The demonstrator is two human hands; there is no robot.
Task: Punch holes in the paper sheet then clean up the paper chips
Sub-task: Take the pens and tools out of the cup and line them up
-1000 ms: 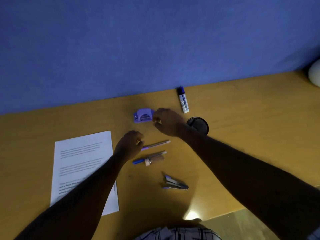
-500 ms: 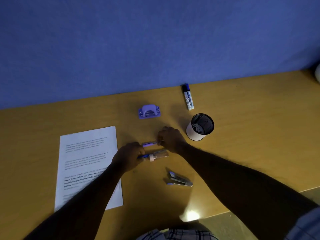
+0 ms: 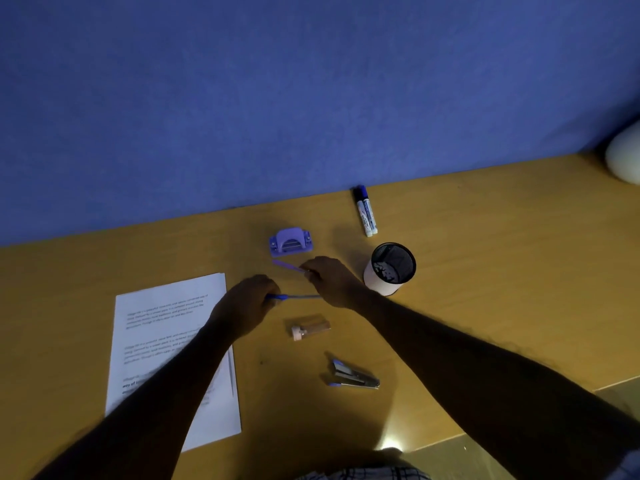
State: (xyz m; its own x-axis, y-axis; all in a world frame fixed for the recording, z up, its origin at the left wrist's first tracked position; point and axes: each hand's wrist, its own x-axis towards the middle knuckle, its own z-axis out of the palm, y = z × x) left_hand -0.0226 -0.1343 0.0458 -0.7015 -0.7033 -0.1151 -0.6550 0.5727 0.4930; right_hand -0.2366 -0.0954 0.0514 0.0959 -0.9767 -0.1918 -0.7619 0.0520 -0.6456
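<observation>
A: Paper sheet (image 3: 166, 344): flat on the desk (image 3: 485, 271), left of centre, partly under the left forearm; printed lines blurred, unreadable. No holes visible so far.

B: Nearest loose items?

A: Stapler (image 3: 353, 375) nearest, then a small bottle (image 3: 310, 328) on its side. Both untouched.

B: Hands?

A: Left hand (image 3: 247, 306) closed on a blue pen (image 3: 294, 297); right hand (image 3: 332, 280) closed on a purple pen (image 3: 289, 266). Likely gathered for the cup (image 3: 389, 268) beside the right hand, clearing working room.

B: Further back?

A: Hole punch (image 3: 291, 241), free, just beyond the pens. Two markers (image 3: 365, 211) by the blue wall (image 3: 311, 81). Pale round object (image 3: 625, 157) cut off at the right edge, unidentified.
</observation>
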